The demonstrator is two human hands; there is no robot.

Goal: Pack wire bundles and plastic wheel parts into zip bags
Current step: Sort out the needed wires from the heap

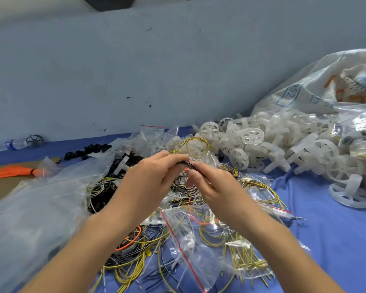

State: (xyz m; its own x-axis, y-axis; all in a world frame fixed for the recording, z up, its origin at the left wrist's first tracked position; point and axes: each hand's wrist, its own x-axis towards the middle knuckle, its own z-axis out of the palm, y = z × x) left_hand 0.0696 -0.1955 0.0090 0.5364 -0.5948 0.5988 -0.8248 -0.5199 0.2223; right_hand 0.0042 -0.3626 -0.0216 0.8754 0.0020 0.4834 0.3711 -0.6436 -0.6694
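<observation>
Both hands meet above the middle of the counter [325,218], holding one small dark wire coil [185,166] between them. The left hand [150,178] has its fingers curled over the coil's top, grip closed round it. The right hand [209,182] pinches the coil's near edge with thumb and fingertips. Below them lie loose yellow wires [237,248] and clear zip bags [186,240]. White wheels [283,144] are heaped well to the right.

A pale blue-grey wall [135,70] with dark scuff marks fills the upper view under even, soft light. Below it lies a blue cloth [336,225]; at the cloth's left edge, brown cardboard [0,187] shows.
</observation>
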